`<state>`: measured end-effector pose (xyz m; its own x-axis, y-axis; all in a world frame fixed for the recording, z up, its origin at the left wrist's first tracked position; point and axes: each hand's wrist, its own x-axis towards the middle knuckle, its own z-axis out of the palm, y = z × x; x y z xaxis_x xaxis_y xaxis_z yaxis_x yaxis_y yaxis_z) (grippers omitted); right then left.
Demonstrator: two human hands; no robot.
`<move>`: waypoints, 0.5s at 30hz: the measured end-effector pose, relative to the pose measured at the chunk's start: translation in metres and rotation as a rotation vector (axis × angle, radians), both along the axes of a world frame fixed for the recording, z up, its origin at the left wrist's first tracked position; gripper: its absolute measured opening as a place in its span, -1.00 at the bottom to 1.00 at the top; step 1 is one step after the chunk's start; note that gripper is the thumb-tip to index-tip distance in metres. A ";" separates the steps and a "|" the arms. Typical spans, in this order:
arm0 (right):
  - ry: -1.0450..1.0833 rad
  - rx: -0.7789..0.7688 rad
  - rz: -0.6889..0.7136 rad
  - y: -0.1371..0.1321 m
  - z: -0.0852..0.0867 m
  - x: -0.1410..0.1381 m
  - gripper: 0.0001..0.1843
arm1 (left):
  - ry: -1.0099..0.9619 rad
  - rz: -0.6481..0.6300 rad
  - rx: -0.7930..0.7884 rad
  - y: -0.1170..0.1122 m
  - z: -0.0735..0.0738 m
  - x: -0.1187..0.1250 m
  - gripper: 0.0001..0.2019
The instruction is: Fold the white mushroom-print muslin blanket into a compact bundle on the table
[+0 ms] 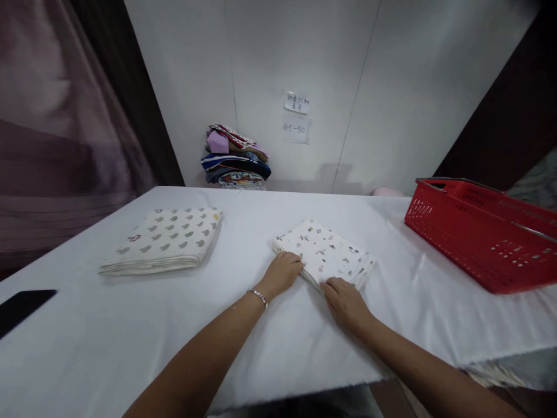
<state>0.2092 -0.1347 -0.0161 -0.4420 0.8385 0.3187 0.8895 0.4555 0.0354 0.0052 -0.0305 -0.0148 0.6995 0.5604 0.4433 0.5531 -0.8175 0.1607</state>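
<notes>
A folded white cloth with small grey and dark prints [331, 249] lies at an angle on the white-covered table [243, 325]. My left hand [282, 273], with a bracelet at the wrist, grips its near left edge, fingers on top and thumb hidden. Further right along the same near edge, my right hand [346, 302] is closed on the cloth with its fingers bent over the top. To the left rests a larger folded white cloth with grey rabbit-like prints [169, 235], apart from both hands.
A red plastic basket [474, 232] stands at the table's right side. Behind the far edge rises a stack of folded fabrics [237, 159] against the wall. Two paper notes [296, 129] hang there. A dark flat object [26, 307] lies at the left edge.
</notes>
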 end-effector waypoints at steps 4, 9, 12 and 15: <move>0.056 0.156 0.086 -0.009 -0.012 0.008 -0.65 | -0.100 -0.009 -0.047 0.002 -0.007 0.000 -0.78; 0.085 0.186 0.123 -0.016 -0.022 0.015 -0.56 | -0.123 0.085 -0.045 0.015 0.005 0.004 -0.73; 0.095 0.182 0.119 -0.015 -0.025 0.016 -0.54 | -0.124 0.262 -0.063 0.026 0.003 0.003 -0.77; 0.111 0.164 0.127 -0.017 -0.026 0.017 -0.54 | -0.082 0.422 -0.142 0.030 -0.011 -0.003 -0.67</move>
